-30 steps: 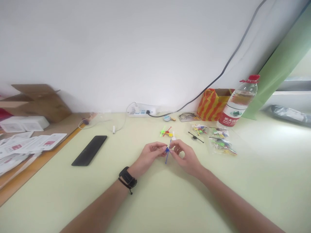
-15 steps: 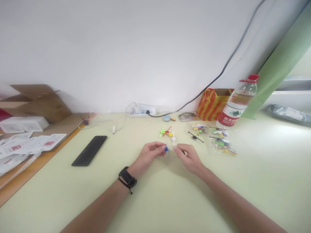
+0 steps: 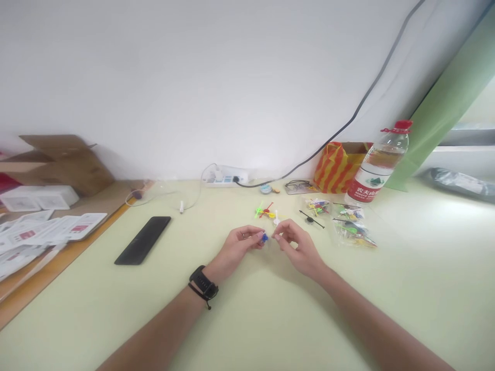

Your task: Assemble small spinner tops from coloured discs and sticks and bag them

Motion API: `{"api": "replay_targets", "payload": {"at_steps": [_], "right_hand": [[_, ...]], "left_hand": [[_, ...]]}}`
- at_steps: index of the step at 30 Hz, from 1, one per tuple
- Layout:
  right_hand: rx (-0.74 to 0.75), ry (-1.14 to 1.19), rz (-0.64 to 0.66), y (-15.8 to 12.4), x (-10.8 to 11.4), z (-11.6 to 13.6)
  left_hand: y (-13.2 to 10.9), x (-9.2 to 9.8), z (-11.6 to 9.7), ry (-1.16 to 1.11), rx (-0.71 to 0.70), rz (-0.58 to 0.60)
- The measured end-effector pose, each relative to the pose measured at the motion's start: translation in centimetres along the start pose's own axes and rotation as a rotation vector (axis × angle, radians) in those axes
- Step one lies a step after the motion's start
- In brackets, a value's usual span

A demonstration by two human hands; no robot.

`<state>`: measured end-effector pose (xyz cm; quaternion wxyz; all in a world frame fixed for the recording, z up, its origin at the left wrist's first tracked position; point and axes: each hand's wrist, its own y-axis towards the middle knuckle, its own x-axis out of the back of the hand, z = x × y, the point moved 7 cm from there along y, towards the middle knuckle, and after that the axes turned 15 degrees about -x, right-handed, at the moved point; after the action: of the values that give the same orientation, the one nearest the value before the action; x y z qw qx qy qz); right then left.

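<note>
Between the thumb and fingers of my left hand [image 3: 240,246] is a small blue plastic piece [image 3: 264,237]. My right hand [image 3: 297,247] is just to its right, with thumb and forefinger curved toward each other; whether anything lies between their tips is too small to tell. Behind the right fingertips a white piece [image 3: 276,221] lies on the table, partly hidden. Green, red and yellow pieces [image 3: 266,211] lie beyond my hands. A black piece with a long thin pointer [image 3: 310,220] is to the right, beside clear bags of colourful pieces [image 3: 352,232].
A black flat case [image 3: 143,240] lies at the left. At the back are a power strip [image 3: 226,176], a striped bag [image 3: 333,167] and a water bottle [image 3: 374,167]. White packets [image 3: 58,228] and a cardboard box [image 3: 73,165] occupy the far left.
My right forefinger has lifted and moved forward, now covering part of the white piece. My left hand still holds the blue piece in the same place.
</note>
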<state>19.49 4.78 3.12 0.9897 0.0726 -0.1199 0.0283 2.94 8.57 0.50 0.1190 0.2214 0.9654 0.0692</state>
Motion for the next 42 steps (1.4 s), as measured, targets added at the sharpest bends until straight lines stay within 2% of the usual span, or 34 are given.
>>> {"api": "replay_targets", "payload": {"at_steps": [23, 40, 42], "right_hand": [[-0.001, -0.022, 0.032, -0.1, -0.31, 0.22], [-0.01, -0.074, 0.019, -0.12, -0.42, -0.09], [-0.036, -0.044, -0.017, -0.12, -0.09, -0.12]], "left_hand": [[-0.06, -0.19, 0.17, 0.017, -0.001, 0.013], [-0.1, -0.3, -0.28, 0.006, -0.027, 0.02], [-0.12, -0.31, -0.37, 0.003, -0.023, 0.019]]}}
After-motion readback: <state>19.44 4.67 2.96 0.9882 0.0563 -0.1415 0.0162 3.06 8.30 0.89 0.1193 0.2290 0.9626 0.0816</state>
